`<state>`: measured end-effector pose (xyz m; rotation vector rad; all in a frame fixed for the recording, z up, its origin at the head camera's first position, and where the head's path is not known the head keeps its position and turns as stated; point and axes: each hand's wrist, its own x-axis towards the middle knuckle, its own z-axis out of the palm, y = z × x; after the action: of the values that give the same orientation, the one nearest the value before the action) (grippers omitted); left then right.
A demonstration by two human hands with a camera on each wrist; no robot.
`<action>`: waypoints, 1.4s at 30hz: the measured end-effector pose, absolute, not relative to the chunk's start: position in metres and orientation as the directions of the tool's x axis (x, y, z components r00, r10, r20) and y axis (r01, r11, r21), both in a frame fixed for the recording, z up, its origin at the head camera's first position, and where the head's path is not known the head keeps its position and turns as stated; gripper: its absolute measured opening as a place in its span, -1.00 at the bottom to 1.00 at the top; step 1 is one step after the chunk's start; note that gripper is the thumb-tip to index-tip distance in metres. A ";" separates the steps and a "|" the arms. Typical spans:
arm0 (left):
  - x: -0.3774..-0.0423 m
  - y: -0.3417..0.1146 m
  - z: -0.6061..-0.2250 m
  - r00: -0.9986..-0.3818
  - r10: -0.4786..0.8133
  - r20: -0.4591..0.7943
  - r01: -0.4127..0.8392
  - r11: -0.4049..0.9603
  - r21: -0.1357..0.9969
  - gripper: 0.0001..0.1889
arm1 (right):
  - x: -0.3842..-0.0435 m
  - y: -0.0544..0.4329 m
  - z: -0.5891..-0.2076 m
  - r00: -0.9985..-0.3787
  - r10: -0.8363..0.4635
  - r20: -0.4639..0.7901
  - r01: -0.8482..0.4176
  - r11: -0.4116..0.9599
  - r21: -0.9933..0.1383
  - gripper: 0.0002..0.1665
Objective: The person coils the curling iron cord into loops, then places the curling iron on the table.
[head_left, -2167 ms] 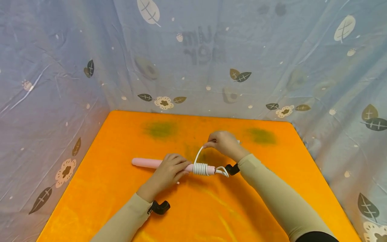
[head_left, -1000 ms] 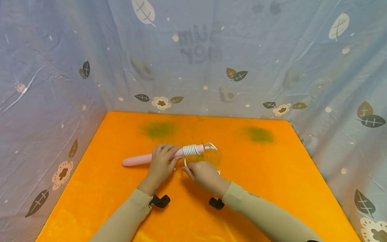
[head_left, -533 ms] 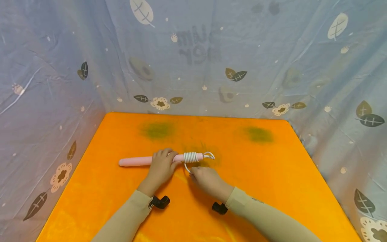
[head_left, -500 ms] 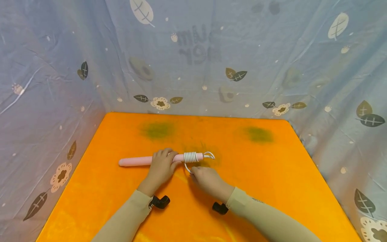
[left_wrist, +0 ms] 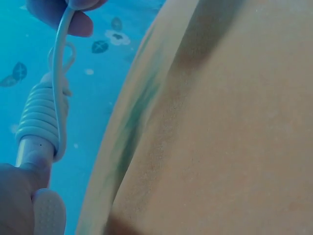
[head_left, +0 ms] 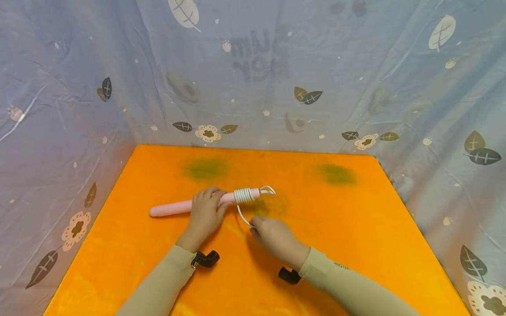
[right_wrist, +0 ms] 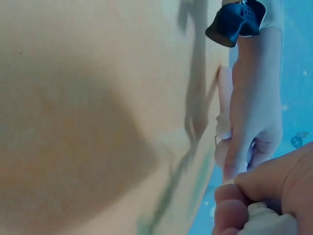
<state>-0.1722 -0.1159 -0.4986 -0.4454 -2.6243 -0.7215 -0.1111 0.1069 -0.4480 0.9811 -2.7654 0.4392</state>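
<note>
A slim pink rod-shaped appliance, which looks like a hair iron, is tilted slightly with its right end farther back. My left hand grips it near the middle. White power cord is coiled in several tight turns near its right end, where a small loop sticks out. From the coil's left edge a free length curves toward me, and my right hand pinches it. In the left wrist view, the taut cord runs up to the fingertips. In the right wrist view, a white plug sits inside my right hand.
An orange cloth-covered table lies beneath, with two dark greenish smudges toward the back. Pale grey-blue curtains with leaf and flower prints enclose the back and sides. Black wrist-worn pieces jut from both cuffs.
My right hand has come from behind the rod over to its near side, drawing the cord with it. The rod has shifted left, its right end farther back. My left hand still grips it.
</note>
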 end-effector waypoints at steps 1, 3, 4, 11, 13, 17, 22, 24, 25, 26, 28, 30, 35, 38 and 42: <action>-0.172 -0.116 -0.499 -0.876 0.195 0.441 0.394 0.817 0.421 -0.63 | -0.110 0.106 -0.447 -0.768 -0.589 0.254 -0.638 0.739 -0.217 -0.91; -0.171 -0.117 -0.499 -0.874 0.198 0.444 0.399 0.813 0.423 -0.63 | -0.108 0.104 -0.444 -0.767 -0.593 0.247 -0.640 0.736 -0.220 -0.91; -0.171 -0.117 -0.499 -0.873 0.201 0.445 0.403 0.811 0.425 -0.63 | -0.107 0.104 -0.442 -0.766 -0.594 0.246 -0.641 0.735 -0.220 -0.91; -0.169 -0.118 -0.500 -0.867 0.209 0.453 0.419 0.798 0.434 -0.63 | -0.109 0.099 -0.429 -0.743 -0.619 0.256 -0.669 0.708 -0.226 -0.85; -0.168 -0.118 -0.500 -0.867 0.217 0.449 0.422 0.799 0.429 -0.64 | -0.113 0.098 -0.424 -0.714 -0.636 0.293 -0.695 0.696 -0.180 -0.84; -0.165 -0.118 -0.501 -0.867 0.257 0.426 0.441 0.794 0.418 -0.64 | -0.124 0.100 -0.410 -0.605 -0.707 0.367 -0.753 0.658 0.027 -0.84; -0.159 -0.116 -0.503 -0.860 0.328 0.391 0.480 0.780 0.402 -0.68 | -0.142 0.105 -0.390 -0.468 -0.821 0.327 -0.797 0.552 0.246 -0.77; -0.158 -0.115 -0.503 -0.851 0.347 0.395 0.497 0.775 0.391 -0.69 | -0.149 0.107 -0.384 -0.438 -0.847 0.302 -0.807 0.518 0.282 -0.77; -0.157 -0.114 -0.503 -0.848 0.353 0.395 0.502 0.774 0.386 -0.70 | -0.151 0.108 -0.381 -0.429 -0.854 0.294 -0.809 0.508 0.295 -0.78; -0.156 -0.113 -0.503 -0.842 0.361 0.401 0.512 0.770 0.381 -0.70 | -0.154 0.109 -0.379 -0.421 -0.861 0.286 -0.813 0.498 0.302 -0.78; -0.154 -0.112 -0.502 -0.831 0.380 0.407 0.531 0.759 0.376 -0.70 | -0.159 0.111 -0.376 -0.409 -0.870 0.276 -0.816 0.484 0.316 -0.80; -0.152 -0.111 -0.501 -0.816 0.414 0.403 0.560 0.741 0.372 -0.69 | -0.163 0.112 -0.373 -0.396 -0.878 0.269 -0.820 0.470 0.326 -0.80; -0.145 -0.112 -0.496 -0.748 0.535 0.392 0.660 0.662 0.355 -0.67 | -0.177 0.119 -0.368 -0.378 -0.884 0.277 -0.873 0.439 0.211 -0.79; -0.142 -0.114 -0.493 -0.699 0.572 0.429 0.712 0.615 0.338 -0.66 | -0.185 0.126 -0.367 -0.399 -0.873 0.279 -0.903 0.427 0.043 -0.82; -0.138 -0.115 -0.489 -0.651 0.574 0.497 0.752 0.577 0.319 -0.65 | -0.194 0.134 -0.370 -0.468 -0.848 0.248 -0.884 0.446 -0.141 -0.83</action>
<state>-0.1378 -0.1155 -0.4886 -1.0804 -2.4717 -0.7330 -0.1941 0.1339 -0.3703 1.5374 -2.5487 0.3778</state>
